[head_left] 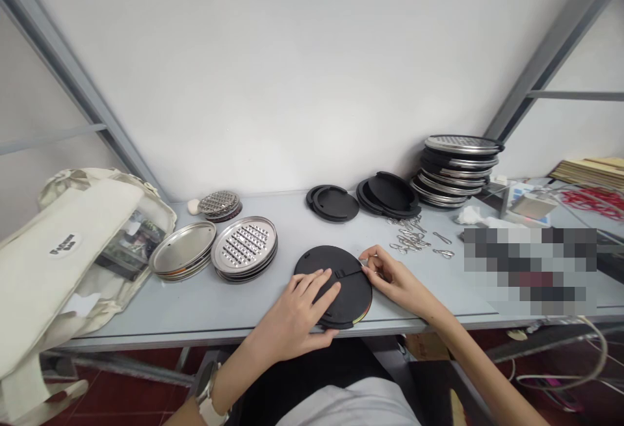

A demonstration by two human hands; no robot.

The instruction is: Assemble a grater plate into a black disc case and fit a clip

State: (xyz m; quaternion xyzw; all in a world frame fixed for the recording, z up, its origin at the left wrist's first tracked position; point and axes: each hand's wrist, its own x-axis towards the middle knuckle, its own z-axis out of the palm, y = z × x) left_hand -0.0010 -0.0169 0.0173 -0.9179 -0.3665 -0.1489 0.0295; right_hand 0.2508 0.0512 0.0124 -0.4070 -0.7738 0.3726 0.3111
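Observation:
A black round plastic disc [348, 296] with a slit and a small latch-like piece lies near the table's front edge. My left hand [305, 309] steadies it, fingers spread across the top and thumb at the near rim. At the disc's right edge, by the end of the slit, my right hand [387, 276] pinches a small silvery metal piece, mostly hidden by the fingers. Loose metal clips [409, 237] lie in a heap just beyond that hand. Something coloured shows along the disc's lower right rim.
Left of the disc are stacked metal grater discs [246, 244], plain metal plates [188, 247] and small grater discs [219, 203]. Black plastic rings [336, 203] and black trays [390, 193] sit behind. A tall disc stack [455, 172] stands right; a cloth bag [88, 237] is far left.

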